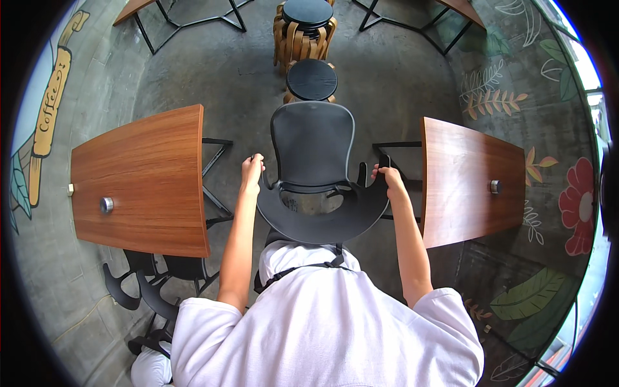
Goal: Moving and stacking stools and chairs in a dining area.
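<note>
A black chair (pixel 312 145) is straight ahead of me, its wide seat pointing away and its curved backrest (pixel 322 224) near my waist. My left hand (pixel 252 171) is closed round the left end of that backrest where it forms an armrest. On the other side, my right hand (pixel 387 178) grips the right armrest end, which sticks up past the fingers. Both arms reach forward, roughly level with each other. The chair's legs are mostly hidden under the seat and backrest.
Wooden tables stand at left (pixel 142 180) and right (pixel 471 180), each with a small round metal-looking item on top. Just beyond the seat is a black-topped stool (pixel 311 80), then a stool stack (pixel 307 11). More black chairs (pixel 155 293) sit at lower left.
</note>
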`<action>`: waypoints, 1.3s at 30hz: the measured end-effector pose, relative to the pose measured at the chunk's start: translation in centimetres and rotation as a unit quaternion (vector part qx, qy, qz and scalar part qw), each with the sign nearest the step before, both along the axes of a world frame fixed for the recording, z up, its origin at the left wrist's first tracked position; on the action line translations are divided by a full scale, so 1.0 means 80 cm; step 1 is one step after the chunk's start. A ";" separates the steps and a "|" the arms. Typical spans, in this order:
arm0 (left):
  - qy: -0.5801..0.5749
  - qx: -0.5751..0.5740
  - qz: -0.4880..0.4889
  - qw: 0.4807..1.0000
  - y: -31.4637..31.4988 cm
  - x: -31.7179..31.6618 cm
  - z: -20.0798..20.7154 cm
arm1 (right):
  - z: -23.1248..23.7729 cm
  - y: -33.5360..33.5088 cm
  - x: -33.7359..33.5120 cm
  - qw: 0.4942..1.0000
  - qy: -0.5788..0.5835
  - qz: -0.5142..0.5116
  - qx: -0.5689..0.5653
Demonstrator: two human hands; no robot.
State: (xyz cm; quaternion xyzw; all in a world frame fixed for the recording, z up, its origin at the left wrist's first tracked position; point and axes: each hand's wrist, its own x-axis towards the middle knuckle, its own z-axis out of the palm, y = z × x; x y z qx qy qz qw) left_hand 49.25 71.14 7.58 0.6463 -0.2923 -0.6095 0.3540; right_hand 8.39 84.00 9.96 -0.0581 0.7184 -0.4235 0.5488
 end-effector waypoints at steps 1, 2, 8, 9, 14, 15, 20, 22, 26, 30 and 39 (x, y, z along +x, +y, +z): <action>-0.027 0.004 -0.008 1.000 -0.002 -0.001 -0.019 | -0.018 0.000 0.003 1.000 0.016 0.011 0.005; -0.039 0.008 -0.006 0.999 -0.004 0.000 -0.034 | -0.035 -0.003 0.007 1.000 0.014 0.026 -0.005; -0.101 0.021 -0.047 0.994 -0.003 -0.009 -0.106 | -0.128 0.007 0.000 0.987 0.144 0.049 0.048; -0.194 -0.016 -0.057 0.979 -0.001 -0.002 -0.108 | -0.130 0.001 0.008 0.987 0.143 0.054 0.046; -0.292 -0.052 -0.129 0.946 0.003 -0.012 -0.068 | -0.099 0.011 0.011 0.927 0.350 0.089 0.098; -0.284 -0.037 -0.116 0.951 0.007 -0.021 -0.062 | -0.098 0.015 0.008 0.946 0.311 0.070 0.063; -0.402 -0.157 -0.199 0.880 0.043 -0.003 -0.085 | -0.093 0.023 0.061 0.881 0.446 0.136 0.077; -0.389 -0.135 -0.226 0.883 0.056 -0.002 -0.089 | -0.106 0.033 0.080 0.867 0.470 0.155 0.056; -0.378 -0.086 -0.257 0.885 0.078 -0.001 -0.082 | -0.103 0.051 0.122 0.809 0.541 0.225 0.043; -0.388 0.020 -0.358 0.849 0.077 0.002 -0.078 | -0.106 0.071 0.148 0.823 0.421 0.364 0.109; -0.373 0.026 -0.362 0.854 0.079 0.003 -0.082 | -0.112 0.116 0.211 0.645 0.487 0.581 0.093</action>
